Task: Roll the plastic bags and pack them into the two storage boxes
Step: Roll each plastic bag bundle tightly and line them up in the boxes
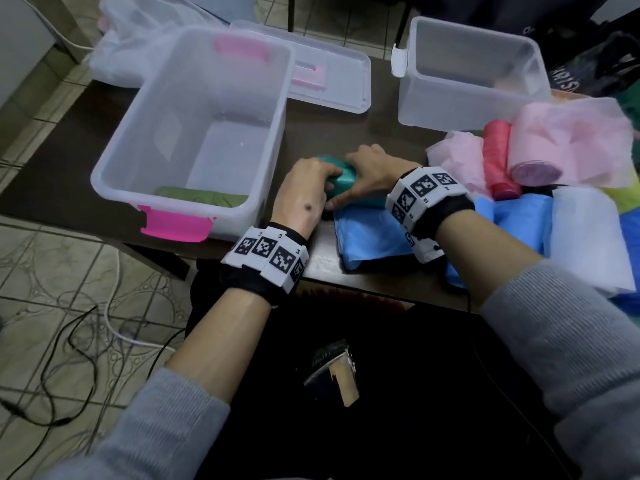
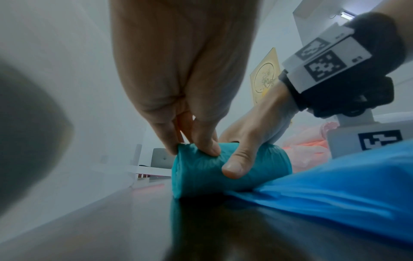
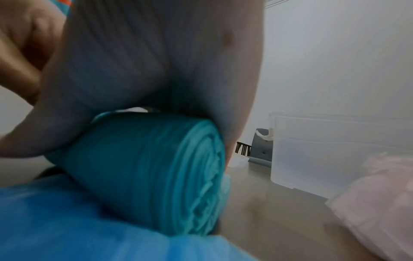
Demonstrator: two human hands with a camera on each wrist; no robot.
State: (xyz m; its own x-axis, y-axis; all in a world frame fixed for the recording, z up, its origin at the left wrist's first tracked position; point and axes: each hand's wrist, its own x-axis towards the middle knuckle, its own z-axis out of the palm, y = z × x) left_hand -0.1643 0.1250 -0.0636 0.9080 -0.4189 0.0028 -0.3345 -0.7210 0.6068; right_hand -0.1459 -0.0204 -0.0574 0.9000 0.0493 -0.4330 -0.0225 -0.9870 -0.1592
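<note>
A teal roll of plastic bags (image 1: 344, 183) (image 2: 223, 169) (image 3: 156, 169) lies on the dark table (image 1: 332, 129) between the two boxes. My left hand (image 1: 306, 188) (image 2: 190, 134) grips its left end, fingers curled over the top. My right hand (image 1: 372, 173) (image 2: 250, 141) grips its right half, thumb on the near side. Flat blue bags (image 1: 370, 233) (image 2: 335, 187) lie just in front of the roll. The large clear box with pink latches (image 1: 194, 133) holds a green roll (image 1: 201, 197). The smaller clear box (image 1: 471, 74) stands at the back right.
A box lid (image 1: 332, 81) lies behind the large box. At the right lie a red roll (image 1: 498, 157), a pink roll (image 1: 533, 154), loose pink bags (image 1: 453, 157) and a white bag stack (image 1: 588, 237). Cables (image 1: 79, 341) trail on the tiled floor at the left.
</note>
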